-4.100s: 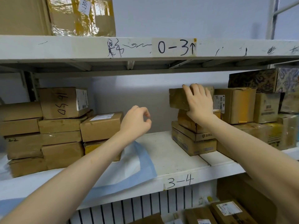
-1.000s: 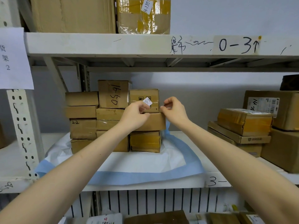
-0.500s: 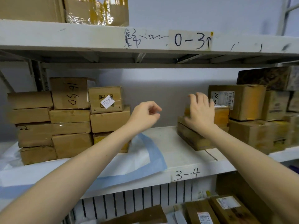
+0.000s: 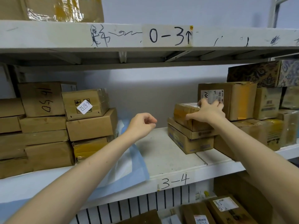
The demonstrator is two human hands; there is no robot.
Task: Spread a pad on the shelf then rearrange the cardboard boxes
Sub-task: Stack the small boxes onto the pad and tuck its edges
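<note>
A white pad with a blue border (image 4: 129,168) lies on the left part of the shelf (image 4: 169,159). A stack of cardboard boxes (image 4: 48,126) stands on it, topped at its right end by a box with a white tag (image 4: 84,103). My right hand (image 4: 208,111) grips a small taped box (image 4: 184,113), the top one of a short stack (image 4: 189,139) on the bare shelf to the right. My left hand (image 4: 142,125) hovers over the middle of the shelf, fingers loosely curled and holding nothing.
More boxes (image 4: 242,101) crowd the right end of the shelf, with a patterned box (image 4: 258,73) on top. The upper shelf beam (image 4: 161,36) is marked 0-3. Parcels (image 4: 223,209) lie below the shelf.
My right hand has come down onto the small taped box and closed round it. The view has shifted slightly right. My left hand stays in mid-air, empty.
</note>
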